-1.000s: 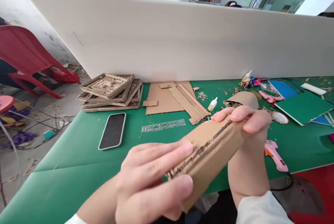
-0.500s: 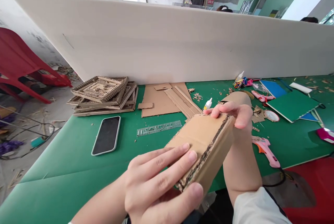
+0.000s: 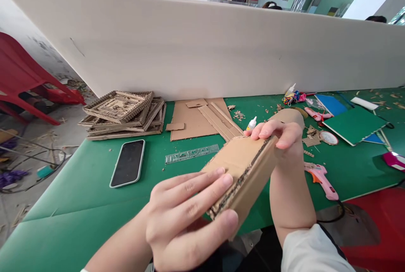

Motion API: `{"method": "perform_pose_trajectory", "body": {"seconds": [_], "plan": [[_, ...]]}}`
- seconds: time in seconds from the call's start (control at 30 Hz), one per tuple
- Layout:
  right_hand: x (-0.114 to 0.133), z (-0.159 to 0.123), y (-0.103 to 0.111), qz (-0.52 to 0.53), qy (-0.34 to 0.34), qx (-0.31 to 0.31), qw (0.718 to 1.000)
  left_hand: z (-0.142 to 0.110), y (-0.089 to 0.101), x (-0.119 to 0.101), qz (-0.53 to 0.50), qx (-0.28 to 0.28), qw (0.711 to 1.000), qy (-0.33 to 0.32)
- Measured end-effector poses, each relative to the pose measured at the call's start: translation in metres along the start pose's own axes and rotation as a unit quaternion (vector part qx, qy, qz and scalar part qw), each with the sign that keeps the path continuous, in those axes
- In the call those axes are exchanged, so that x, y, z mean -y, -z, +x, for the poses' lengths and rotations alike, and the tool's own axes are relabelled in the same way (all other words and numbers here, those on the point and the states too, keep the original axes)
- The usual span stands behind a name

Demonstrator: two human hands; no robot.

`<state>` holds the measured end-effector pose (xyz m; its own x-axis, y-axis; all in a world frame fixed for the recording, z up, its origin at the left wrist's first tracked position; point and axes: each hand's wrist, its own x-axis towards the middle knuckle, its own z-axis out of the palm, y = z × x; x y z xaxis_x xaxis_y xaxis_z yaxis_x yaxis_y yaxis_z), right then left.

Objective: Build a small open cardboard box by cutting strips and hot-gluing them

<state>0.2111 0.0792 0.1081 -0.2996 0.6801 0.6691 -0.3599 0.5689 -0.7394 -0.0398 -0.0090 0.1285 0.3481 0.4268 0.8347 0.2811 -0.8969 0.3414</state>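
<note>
A brown cardboard box (image 3: 240,158) with rough, torn-looking edges is held tilted above the green table. My left hand (image 3: 190,217) grips its near end, fingers flat on the upper face and thumb against the side. At the far right corner my right hand (image 3: 278,132) holds on with fingers curled over the top edge. The underside of the box is hidden. Just beyond it stands a small white glue bottle (image 3: 252,123), partly behind the box. A clear stencil ruler (image 3: 192,154) lies on the table to the left.
A phone (image 3: 128,164) and stacked corrugated cardboard frames (image 3: 120,109) are on the left. Cardboard sheets (image 3: 190,115) lie behind the ruler. To the right are a pink glue gun (image 3: 323,180), a green board (image 3: 356,124) and scraps. A white partition (image 3: 202,48) bounds the table's back.
Both hands and the box have shifted slightly left in view. The right fingers have moved a little along the top edge. The grip of both hands on the box continues.
</note>
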Motion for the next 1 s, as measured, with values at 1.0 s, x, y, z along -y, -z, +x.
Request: {"method": "perform_pose_trajectory", "body": {"seconds": [1.0], "plan": [[-0.079,0.018,-0.003,-0.179,-0.325,-0.013,0.928,-0.070,-0.056,0.094,-0.198,-0.198,0.801,0.529]]}}
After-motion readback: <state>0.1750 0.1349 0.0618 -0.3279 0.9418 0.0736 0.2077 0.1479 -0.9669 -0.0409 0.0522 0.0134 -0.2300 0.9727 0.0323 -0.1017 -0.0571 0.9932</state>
